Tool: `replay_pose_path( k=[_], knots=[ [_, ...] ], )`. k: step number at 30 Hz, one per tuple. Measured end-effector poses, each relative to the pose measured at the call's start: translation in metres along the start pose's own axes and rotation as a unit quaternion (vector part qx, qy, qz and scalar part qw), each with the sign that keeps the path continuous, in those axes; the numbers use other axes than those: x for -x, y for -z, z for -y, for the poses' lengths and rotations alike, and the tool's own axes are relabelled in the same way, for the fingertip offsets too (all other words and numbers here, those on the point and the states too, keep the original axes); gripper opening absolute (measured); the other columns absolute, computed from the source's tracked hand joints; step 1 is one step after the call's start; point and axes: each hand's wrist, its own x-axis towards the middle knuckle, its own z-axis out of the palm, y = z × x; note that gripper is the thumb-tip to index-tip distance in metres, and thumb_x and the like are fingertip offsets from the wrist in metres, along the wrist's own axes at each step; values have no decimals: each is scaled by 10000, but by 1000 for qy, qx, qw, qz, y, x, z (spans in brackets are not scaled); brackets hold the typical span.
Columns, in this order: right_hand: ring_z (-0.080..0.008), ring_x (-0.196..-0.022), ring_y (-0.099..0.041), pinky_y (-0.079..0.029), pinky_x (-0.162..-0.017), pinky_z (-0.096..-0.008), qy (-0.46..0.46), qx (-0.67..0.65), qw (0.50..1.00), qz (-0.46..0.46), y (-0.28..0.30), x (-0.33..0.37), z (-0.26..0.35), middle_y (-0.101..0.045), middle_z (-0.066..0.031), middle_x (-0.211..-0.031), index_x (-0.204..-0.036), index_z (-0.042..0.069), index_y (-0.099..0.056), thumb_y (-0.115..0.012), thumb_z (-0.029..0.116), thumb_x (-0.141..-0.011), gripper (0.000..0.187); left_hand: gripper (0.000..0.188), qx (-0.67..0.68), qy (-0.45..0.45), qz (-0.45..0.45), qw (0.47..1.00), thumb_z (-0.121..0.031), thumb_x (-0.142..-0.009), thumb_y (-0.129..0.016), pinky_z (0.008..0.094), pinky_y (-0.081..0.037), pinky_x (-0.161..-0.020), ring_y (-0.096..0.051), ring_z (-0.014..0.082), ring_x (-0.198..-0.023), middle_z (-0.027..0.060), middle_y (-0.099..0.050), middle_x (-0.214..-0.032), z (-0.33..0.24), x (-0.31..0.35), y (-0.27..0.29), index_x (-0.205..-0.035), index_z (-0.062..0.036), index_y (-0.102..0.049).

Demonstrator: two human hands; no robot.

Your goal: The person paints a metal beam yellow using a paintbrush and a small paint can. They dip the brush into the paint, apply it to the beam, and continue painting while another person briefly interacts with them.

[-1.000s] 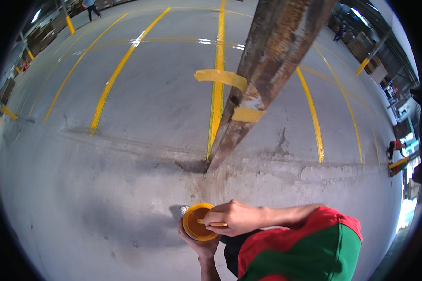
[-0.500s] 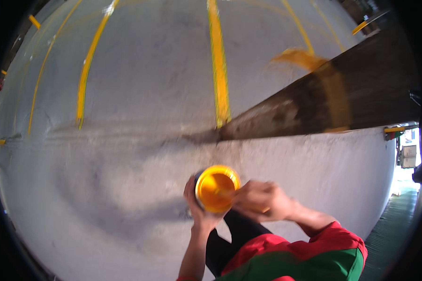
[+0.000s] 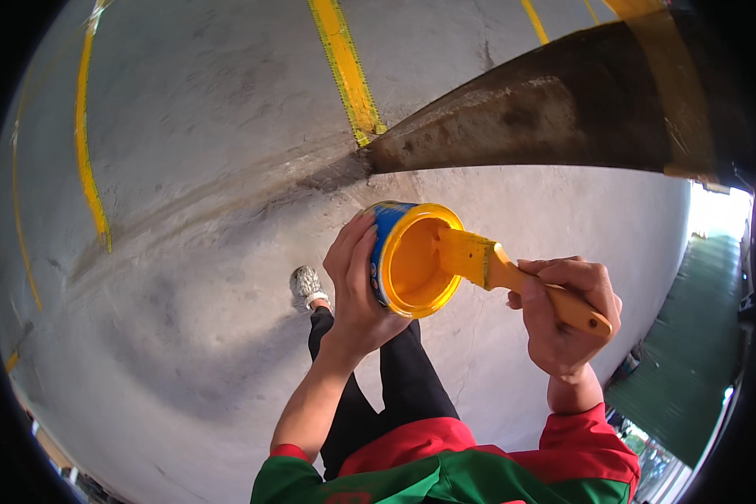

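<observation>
My left hand (image 3: pixel 355 290) is wrapped round a blue paint can (image 3: pixel 386 225), tilted so its open mouth shows. Its rim and inside are coated with yellow-orange paint (image 3: pixel 413 262). In my right hand (image 3: pixel 569 315) is a flat paintbrush (image 3: pixel 502 270), gripped by its wooden handle. The bristles are loaded with yellow paint and lie against the right edge of the can's mouth, partly inside it. My thumb and fingers close round the handle, whose holed end sticks out past them.
A dark, rusty metal beam (image 3: pixel 512 118) juts in from the upper right, with a yellow band (image 3: pixel 668 76) across it. Yellow stripes (image 3: pixel 344 67) run over the grey concrete surface (image 3: pixel 218 92). My foot in a patterned shoe (image 3: pixel 307 284) stands below. Green corrugated sheeting (image 3: pixel 689 336) lies at right.
The can has come up closer and tips more to the right. My right hand has drawn the brush back rightward, so its bristles now show at the rim. The view has shifted.
</observation>
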Motion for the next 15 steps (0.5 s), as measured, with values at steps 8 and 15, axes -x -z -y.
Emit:
replay_pose_path(
  k=[8, 15],
  knots=[
    [-264, -762, -723, -604, -662, -324, 115, -50, 981, 152, 49, 3, 18, -756, -146, -921, -873, 14, -689, -775, -130, -658, 273, 1203, 39, -18, 91, 995, -186, -615, -995, 476, -366, -1181, -341, 390, -1435, 211, -344, -1534, -20, -13, 11, -1536, -23, -240],
    [-294, -826, -722, -602, -694, -348, 136, -53, 978, 149, 86, 32, -10, -749, -183, -958, -874, 2, -693, -722, -121, -641, 265, 1258, 57, -39, 102, 992, -229, -628, -1001, 476, -358, -1192, -336, 381, -1435, 204, -308, -1539, -34, -17, -11, -1560, -61, -174]
  ],
)
